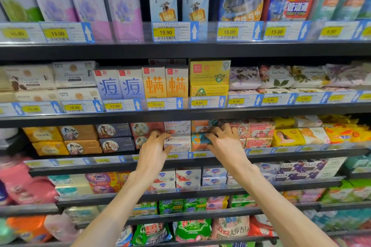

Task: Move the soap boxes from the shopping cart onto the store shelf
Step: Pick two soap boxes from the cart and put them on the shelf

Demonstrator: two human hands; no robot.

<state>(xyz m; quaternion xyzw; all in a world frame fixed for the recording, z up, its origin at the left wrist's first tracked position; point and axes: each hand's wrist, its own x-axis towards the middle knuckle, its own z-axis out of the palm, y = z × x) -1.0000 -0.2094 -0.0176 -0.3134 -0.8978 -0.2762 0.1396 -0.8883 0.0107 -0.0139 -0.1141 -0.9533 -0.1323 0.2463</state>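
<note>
Both my arms reach up to the third shelf (pixel 200 163) of soap bars. My left hand (pixel 155 146) holds the left end of a white Goat Soap box (pixel 178 144) in the lower row, fingers curled over its edge. My right hand (pixel 222 138) grips an orange and teal Goat Soap box (pixel 198 142) beside it, fingers curled over its right end. More Goat Soap boxes (pixel 177 126) are stacked just above. The shopping cart is out of view.
Neighbouring soaps crowd both sides: dark and brown boxes (pixel 117 144) to the left, pink floral boxes (pixel 259 132) and yellow packs (pixel 289 137) to the right. Price-tag rails (pixel 166 104) front every shelf. Shelves of other soaps run above and below.
</note>
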